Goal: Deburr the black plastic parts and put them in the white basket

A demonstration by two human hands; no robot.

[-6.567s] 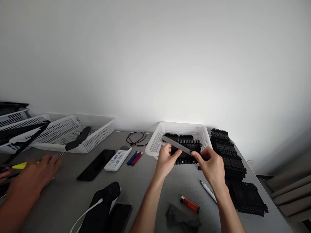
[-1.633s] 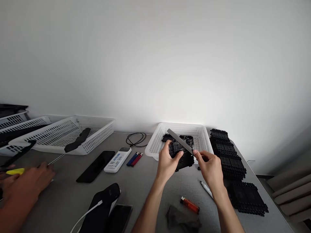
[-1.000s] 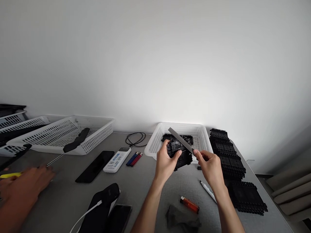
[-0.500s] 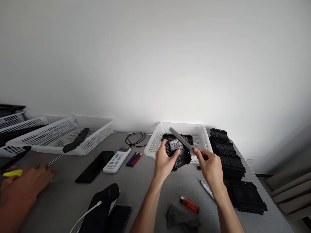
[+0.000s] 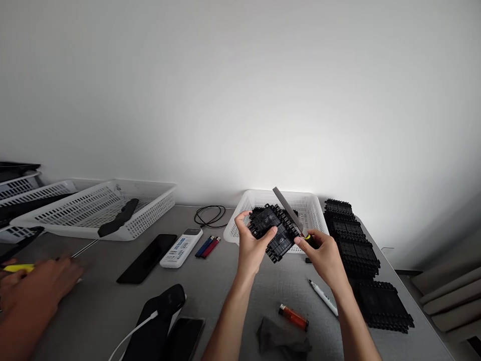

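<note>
My left hand [image 5: 253, 245] is closed on a black plastic panel [image 5: 273, 229] with toothed edges, thumb on its face, fingers behind. The panel is tilted above the front of a white basket [image 5: 235, 228]. My right hand [image 5: 319, 253] grips a flat file [image 5: 288, 208] by its handle, of which a bit of yellow shows. The grey blade slants up and left along the panel's right-hand toothed edge; whether it touches is hard to tell. More black parts lie in the basket behind, partly hidden by the panel.
Stacks of similar black panels [image 5: 355, 250] line the right edge of the table. Nearer are a marker [image 5: 323, 297], an orange lighter [image 5: 293, 317] and a dark cloth [image 5: 281, 338]. Phones and a white power bank [image 5: 181, 248] lie left. Another person's blurred hand [image 5: 45, 283] works at far left.
The panel has turned in my left hand and its face catches less light. The file has shifted right and stands steeper, with its yellow handle part now showing.
</note>
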